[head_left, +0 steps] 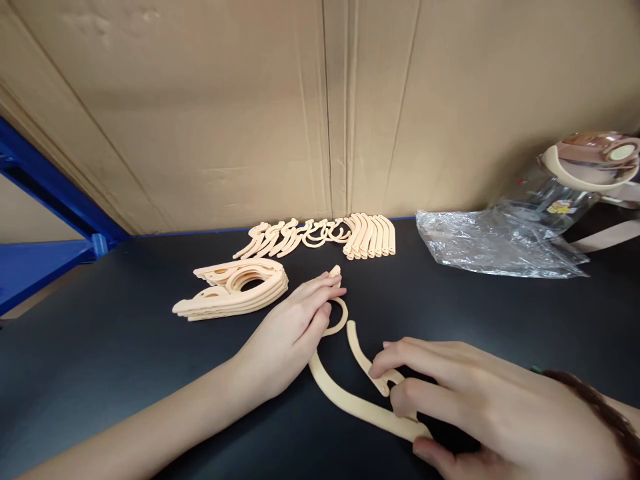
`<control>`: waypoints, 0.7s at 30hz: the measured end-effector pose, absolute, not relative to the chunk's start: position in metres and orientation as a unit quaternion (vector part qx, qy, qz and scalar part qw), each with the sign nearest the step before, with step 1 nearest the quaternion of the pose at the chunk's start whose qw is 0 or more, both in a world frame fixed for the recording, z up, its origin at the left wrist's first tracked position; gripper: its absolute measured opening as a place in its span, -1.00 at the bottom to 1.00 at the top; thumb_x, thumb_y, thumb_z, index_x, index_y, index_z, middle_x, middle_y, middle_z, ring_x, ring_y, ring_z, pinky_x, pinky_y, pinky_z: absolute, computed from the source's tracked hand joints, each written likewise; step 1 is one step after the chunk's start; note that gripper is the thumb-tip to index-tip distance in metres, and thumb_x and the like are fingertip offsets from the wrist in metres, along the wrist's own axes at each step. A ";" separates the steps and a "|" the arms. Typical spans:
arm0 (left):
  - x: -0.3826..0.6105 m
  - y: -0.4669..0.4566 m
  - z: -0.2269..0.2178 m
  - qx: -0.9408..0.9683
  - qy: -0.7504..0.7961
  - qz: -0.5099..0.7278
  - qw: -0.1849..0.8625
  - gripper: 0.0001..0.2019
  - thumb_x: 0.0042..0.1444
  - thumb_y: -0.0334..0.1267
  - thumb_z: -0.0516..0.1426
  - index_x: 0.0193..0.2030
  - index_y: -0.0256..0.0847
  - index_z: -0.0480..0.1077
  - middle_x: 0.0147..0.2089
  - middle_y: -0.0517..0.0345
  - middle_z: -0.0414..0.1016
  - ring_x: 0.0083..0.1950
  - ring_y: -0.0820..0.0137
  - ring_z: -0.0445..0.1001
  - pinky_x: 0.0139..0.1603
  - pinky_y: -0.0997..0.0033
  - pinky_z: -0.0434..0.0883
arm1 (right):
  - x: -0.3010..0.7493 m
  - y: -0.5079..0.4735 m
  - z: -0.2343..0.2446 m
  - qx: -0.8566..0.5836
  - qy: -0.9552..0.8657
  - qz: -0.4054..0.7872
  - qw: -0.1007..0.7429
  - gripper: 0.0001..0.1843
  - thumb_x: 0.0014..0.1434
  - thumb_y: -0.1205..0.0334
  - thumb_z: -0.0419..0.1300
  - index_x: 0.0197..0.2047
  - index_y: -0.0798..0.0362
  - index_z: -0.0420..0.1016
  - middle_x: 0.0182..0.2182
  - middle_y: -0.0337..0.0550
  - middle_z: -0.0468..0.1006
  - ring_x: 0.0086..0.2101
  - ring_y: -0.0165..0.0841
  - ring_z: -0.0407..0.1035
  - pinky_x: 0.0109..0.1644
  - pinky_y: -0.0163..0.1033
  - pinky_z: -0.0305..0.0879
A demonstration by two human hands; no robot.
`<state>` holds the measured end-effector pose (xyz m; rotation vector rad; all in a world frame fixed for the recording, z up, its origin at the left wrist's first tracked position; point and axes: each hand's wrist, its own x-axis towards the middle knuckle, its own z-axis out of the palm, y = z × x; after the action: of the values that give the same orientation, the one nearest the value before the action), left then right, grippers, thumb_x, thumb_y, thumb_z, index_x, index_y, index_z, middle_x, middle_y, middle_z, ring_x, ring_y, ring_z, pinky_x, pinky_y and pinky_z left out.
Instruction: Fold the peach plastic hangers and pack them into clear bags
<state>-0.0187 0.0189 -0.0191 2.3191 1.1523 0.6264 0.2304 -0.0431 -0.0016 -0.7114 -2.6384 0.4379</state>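
A beige plastic folding hanger (347, 400) lies in pieces on the black table, its long curved arm running toward my right hand. My left hand (293, 327) is closed over the hanger's upper end, beside the round hook (344, 317), and hides much of that part. With thumb and fingers bent, my right hand (480, 393) grips the arm's lower end. Its index finger touches a shorter curved piece (357, 343) lying inside the arm. The joint between these pieces is partly covered by the right fingers.
Left of my hands is a stack of folded hangers (250, 303). Loose hanger parts (275, 240) and a row of curved pieces (370, 237) lie along the cardboard wall (210, 120). A clear plastic bag (490, 243) and a bottle (570, 193) are at the right.
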 end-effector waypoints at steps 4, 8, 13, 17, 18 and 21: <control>-0.021 0.021 -0.022 0.842 0.398 0.271 0.242 -0.56 0.34 -0.35 -0.12 0.28 -0.22 0.34 0.36 0.03 0.34 0.39 0.26 0.28 0.41 0.00 0.21 | 0.231 -0.044 0.001 -0.244 -0.940 0.149 0.185 -0.63 0.07 0.57 0.08 -0.11 -0.02 0.40 0.02 -0.16 0.53 -0.13 -0.43 0.51 -0.10 -0.44 0.44; -0.021 0.026 -0.026 0.841 0.379 0.300 0.242 -0.61 0.35 -0.35 -0.09 0.21 -0.19 0.39 0.26 0.03 0.46 0.26 0.27 0.43 0.30 0.11 0.38 | 0.235 -0.042 0.000 -0.255 -0.939 0.145 0.180 -0.50 0.08 0.61 -0.01 -0.01 -0.03 0.41 0.05 -0.14 0.51 0.02 -0.37 0.46 0.03 -0.38 0.42; -0.018 0.028 -0.023 0.858 0.339 0.297 0.248 -0.56 0.30 -0.51 -0.12 0.18 -0.17 0.38 0.16 0.08 0.52 0.17 0.37 0.49 0.21 0.27 0.45 | 0.237 -0.033 -0.006 -0.274 -0.942 0.092 0.169 -0.45 0.23 0.62 -0.07 0.11 -0.07 0.42 0.03 -0.17 0.52 0.15 -0.31 0.35 0.13 -0.24 0.40; -0.016 0.025 -0.021 0.871 0.310 0.292 0.245 -0.56 0.31 -0.54 -0.12 0.21 -0.14 0.32 0.20 0.08 0.45 0.22 0.39 0.43 0.27 0.27 0.39 | 0.237 -0.025 -0.009 -0.293 -0.939 0.045 0.176 -0.60 0.37 0.47 -0.04 0.11 -0.05 0.45 -0.04 -0.13 0.56 -0.01 -0.33 0.45 0.03 -0.22 0.45; -0.015 0.024 -0.021 0.874 0.308 0.289 0.241 -0.57 0.30 -0.53 -0.09 0.22 -0.13 0.31 0.21 0.07 0.43 0.23 0.37 0.41 0.28 0.24 0.37 | 0.238 -0.023 -0.009 -0.286 -0.939 0.022 0.188 -0.60 0.37 0.49 -0.05 0.12 -0.01 0.45 -0.05 -0.09 0.57 -0.04 -0.32 0.46 0.00 -0.21 0.46; -0.016 0.021 -0.021 0.879 0.315 0.274 0.228 -0.55 0.24 -0.50 0.01 0.24 -0.09 0.27 0.25 0.06 0.36 0.28 0.29 0.34 0.32 0.12 0.32 | 0.240 -0.019 -0.009 -0.276 -0.935 -0.045 0.218 -0.63 0.35 0.51 -0.01 0.10 0.10 0.46 -0.08 0.00 0.57 -0.09 -0.27 0.46 -0.06 -0.17 0.44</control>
<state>-0.0161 0.0212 -0.0208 2.4220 0.8682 0.7548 0.2399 -0.0195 -0.0091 -0.7651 -2.5874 -0.1254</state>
